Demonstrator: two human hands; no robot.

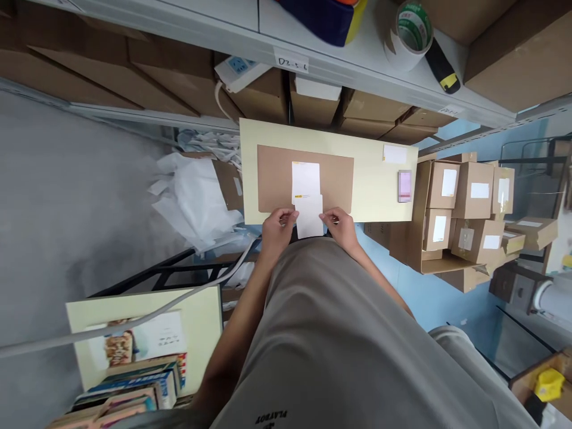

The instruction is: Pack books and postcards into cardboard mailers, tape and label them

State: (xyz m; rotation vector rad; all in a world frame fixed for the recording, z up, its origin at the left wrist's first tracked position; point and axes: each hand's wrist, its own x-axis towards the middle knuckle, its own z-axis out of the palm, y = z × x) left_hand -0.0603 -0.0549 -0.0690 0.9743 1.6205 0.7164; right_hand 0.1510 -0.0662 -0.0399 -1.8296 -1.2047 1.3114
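A white label (308, 217) is stretched between my two hands near the table's front edge. My left hand (277, 231) pinches its left edge between thumb and finger. On the opposite edge, my right hand (342, 229) has its thumb and finger pressed together. Just beyond, another white label (305, 177) lies on a flat brown cardboard piece (272, 179); the held one overlaps or adjoins its lower end, I cannot tell which. The cardboard rests on a pale yellow tabletop (375, 196).
At the table's right end lie a small pink-purple box (404, 186) and a white slip (395, 154). A large open carton (422, 238) full of labelled boxes stands to the right. Above runs a shelf with a tape roll (413, 30). Books (134, 387) are stacked lower left.
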